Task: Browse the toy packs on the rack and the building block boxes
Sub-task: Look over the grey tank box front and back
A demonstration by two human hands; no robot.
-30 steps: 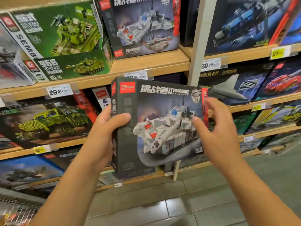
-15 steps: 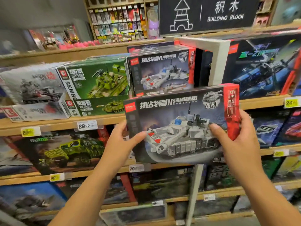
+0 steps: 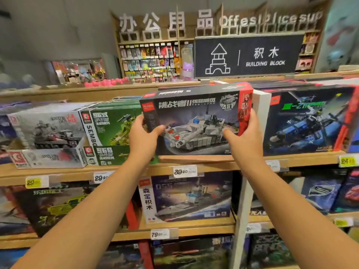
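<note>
**Tank box going onto top shelf**

I'm seeing the wooden shelf [image 3: 194, 167] running just under both hands, with the grey tank box [image 3: 196, 121] sitting between them, its lower edge at or touching the shelf board. Green tank box [image 3: 112, 133] is lying just beyond my left hand, blue helicopter box [image 3: 310, 123] past my right. Left hand [image 3: 144, 136] is gripping the box's left edge, thumb curled onto the front; right hand [image 3: 245, 136] is clamping the right edge, thumb on the front. To do this well, I'm judging: keeping the box level, sliding it straight back into the gap, avoiding nudging neighbours, releasing only once seated.
</note>
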